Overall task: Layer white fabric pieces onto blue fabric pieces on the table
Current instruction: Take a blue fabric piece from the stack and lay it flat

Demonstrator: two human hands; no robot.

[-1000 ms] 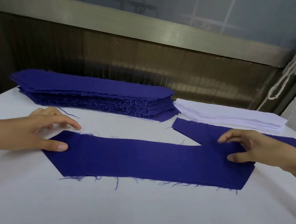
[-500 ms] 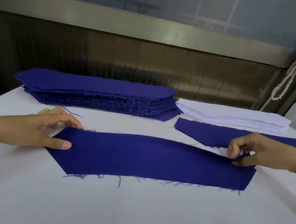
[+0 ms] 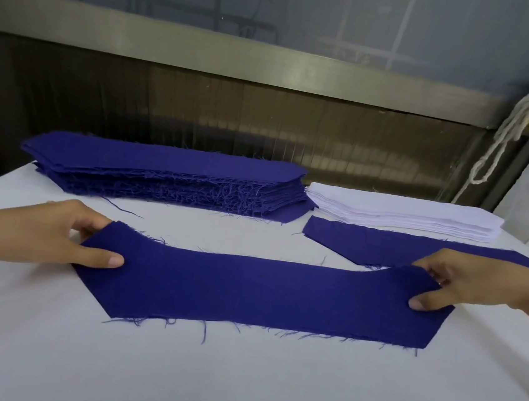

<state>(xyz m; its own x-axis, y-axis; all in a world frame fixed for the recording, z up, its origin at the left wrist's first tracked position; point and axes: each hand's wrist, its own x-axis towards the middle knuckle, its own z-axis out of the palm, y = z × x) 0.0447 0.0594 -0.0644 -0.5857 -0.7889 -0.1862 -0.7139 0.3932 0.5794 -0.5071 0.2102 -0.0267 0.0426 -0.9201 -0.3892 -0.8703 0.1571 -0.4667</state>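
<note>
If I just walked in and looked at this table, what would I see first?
You would first see the long blue fabric piece in the middle of the white table, pinched at its ends by the left hand and the right hand. Behind it on the left sits a thick stack of blue pieces with frayed threads, and on the right a neat stack of white pieces.

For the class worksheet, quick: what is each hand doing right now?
Left hand: closed, pinching the left end of the blue piece.
Right hand: closed, pinching the right end of the same piece.
</note>
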